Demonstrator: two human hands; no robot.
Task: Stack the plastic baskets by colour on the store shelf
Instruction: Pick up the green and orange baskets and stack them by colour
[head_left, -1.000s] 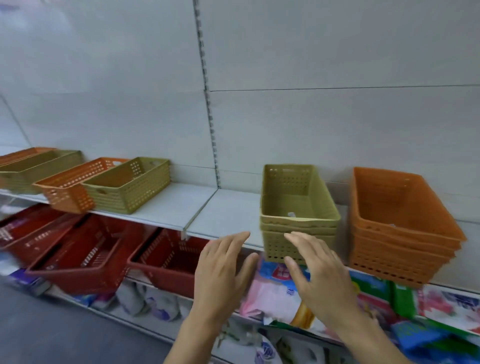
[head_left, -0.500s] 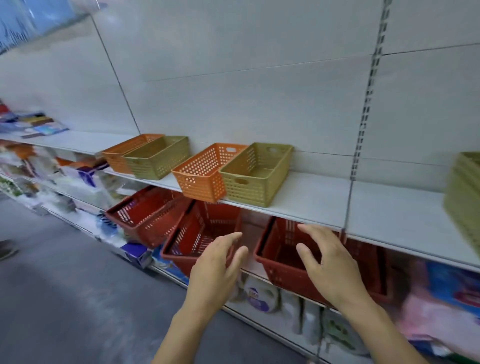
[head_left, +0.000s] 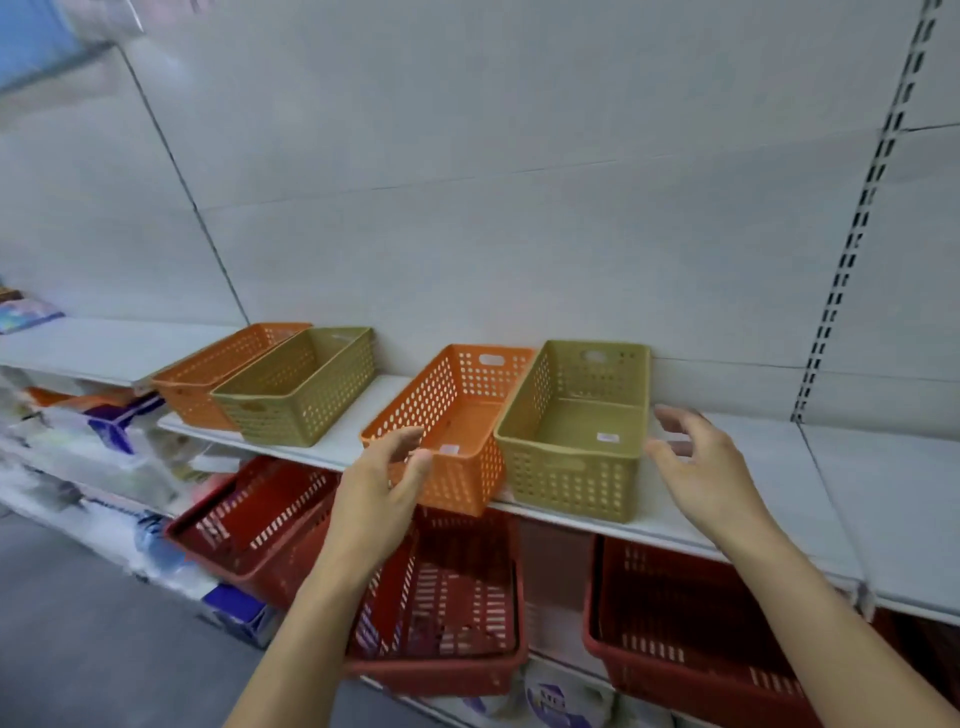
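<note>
Both hands reach up from the bottom of the frame toward a pair of baskets at centre. The left hand (head_left: 382, 488) is spread, fingers loosely curved, its fingertips at the near left corner of the orange basket (head_left: 452, 426); whether they actually touch the plastic cannot be told, and nothing is clasped. The right hand (head_left: 701, 467) is likewise spread and holds nothing, its blurred fingers just beside the right wall of the olive-green basket (head_left: 576, 431), with a thin gap of shelf showing between them.

These two baskets stand side by side on the white shelf (head_left: 737, 457), touching along their long walls, so the pair sits between the two hands. The orange one lies slightly skewed, its near corner jutting past the shelf edge. Each has a small white label on its floor.

Further toward the left of the frame, on the same shelf level, a second orange basket (head_left: 218, 371) and a second olive-green basket (head_left: 301, 387) stand together in the same order, well apart from the hands.

Below the shelf, in the lower half of the frame, three dark red baskets (head_left: 447, 597) rest on a lower level, the forearms crossing in front of them. Blurred packaged goods (head_left: 104, 441) fill the lower left, and a grey floor (head_left: 78, 623) lies beneath. A pale back panel (head_left: 467, 182) covers the upper frame, with a slotted upright (head_left: 857, 218) at right.
</note>
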